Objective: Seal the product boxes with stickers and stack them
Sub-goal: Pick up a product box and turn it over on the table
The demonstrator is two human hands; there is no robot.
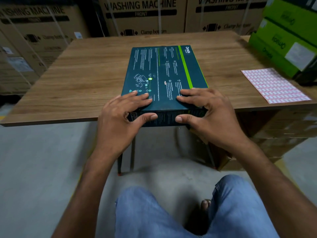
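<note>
**Box flat on the table, held at its near end**

Box (163,71) first: the camera on my head shows it lying flat in the middle of the wooden table (77,79). Its dark printed side is up, with a green stripe along the right. Its near end sits right at the table's front edge, close to me.

My left hand (120,115) and my right hand (211,114) both hold that near end. My fingers (142,97) lie on top and my thumbs (150,116) press on the short end face. So each hand pinches the box, and the grip is narrow, only as thick as the box. The hands are near each other but not touching.

The sticker sheet (274,85) lies on the table to my right, well apart from the box. Past it stands a stack of green boxes (283,42). Big brown cartons (140,18) stand behind the table. I see no sticker on the end face between my thumbs, but my hands hide part of it.

I think the step now is getting this end ready to seal. To do it well, I should push the end flap in flat so no gap shows. Then one hand should hold the box down while the other goes for a sticker. The sticker should sit half on the flap and half on the top, rubbed smooth. The box could tip off the edge, so it should sit well on the table.
</note>
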